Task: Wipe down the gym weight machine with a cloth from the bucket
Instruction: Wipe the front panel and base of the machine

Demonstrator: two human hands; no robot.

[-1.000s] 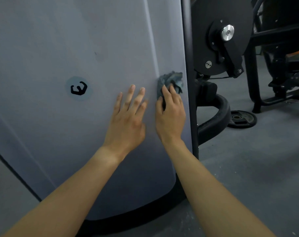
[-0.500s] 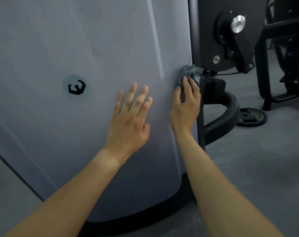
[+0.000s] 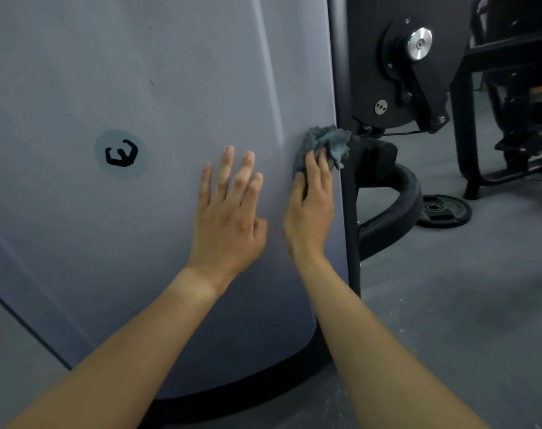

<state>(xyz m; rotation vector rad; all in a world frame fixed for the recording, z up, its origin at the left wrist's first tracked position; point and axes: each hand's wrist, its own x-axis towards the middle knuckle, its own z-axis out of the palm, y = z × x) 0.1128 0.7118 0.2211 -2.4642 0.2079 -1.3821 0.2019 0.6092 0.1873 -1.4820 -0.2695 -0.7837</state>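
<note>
The right grip (image 3: pixel 310 209) has its fingers straight and pressed together, flat on a crumpled grey-blue cloth (image 3: pixel 327 144). It pushes the cloth against the right edge of the machine's panel (image 3: pixel 139 243), and the thumb lies along the cloth's left side. The cloth looks soft and ragged, bunched into folds past the fingertips, and it touches the black post (image 3: pixel 348 196) that borders the panel. Just left, the left grip (image 3: pixel 229 212) is spread, with its palm flat on the panel, fingers fanned and thumb tucked.

The panel is smooth, matte, pale grey and gently curved, with a round sticker (image 3: pixel 121 153) bearing a black angular mark. A black rim (image 3: pixel 248 388) curves under it. Beyond the post are a black disc with a polished metal hub (image 3: pixel 419 43) and a thick curved black bar (image 3: pixel 396 205). A round black plate (image 3: pixel 443 211) lies flat on the grey floor (image 3: pixel 449 305).
</note>
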